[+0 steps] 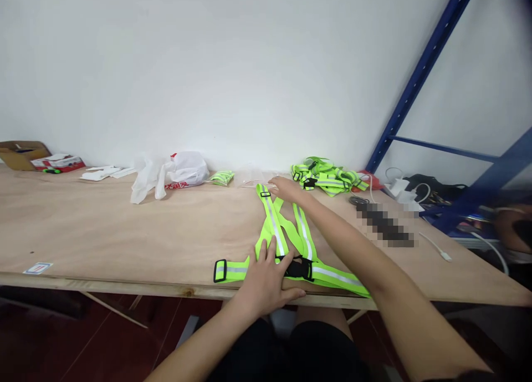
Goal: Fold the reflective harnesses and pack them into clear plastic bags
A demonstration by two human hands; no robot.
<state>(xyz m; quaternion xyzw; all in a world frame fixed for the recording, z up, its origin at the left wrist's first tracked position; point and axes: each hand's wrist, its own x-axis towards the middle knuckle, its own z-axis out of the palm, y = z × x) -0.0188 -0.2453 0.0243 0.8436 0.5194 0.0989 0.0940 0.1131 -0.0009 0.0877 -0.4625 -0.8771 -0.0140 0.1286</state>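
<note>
A neon-yellow reflective vest of straps [272, 218] lies spread at the table's front edge, with silver stripes and black buckles. My left hand [266, 279] rests on its lower belt, fingers spread, beside the black buckle [298, 268]. At the left end of the belt is a black slider [220, 270]. My right hand [286, 189] reaches to the top of the vest, its fingers stretched out next to the shoulder strap and a flat clear plastic bag [251, 178]. Whether those fingertips touch the bag is unclear.
A heap of similar vests [328, 177] sits at the back right. Along the wall are a folded packed vest [221, 177], a white plastic bag [189, 168] and a cardboard box [25, 154]. A blue metal frame [419, 77] and a white cable [436, 246] stand to the right.
</note>
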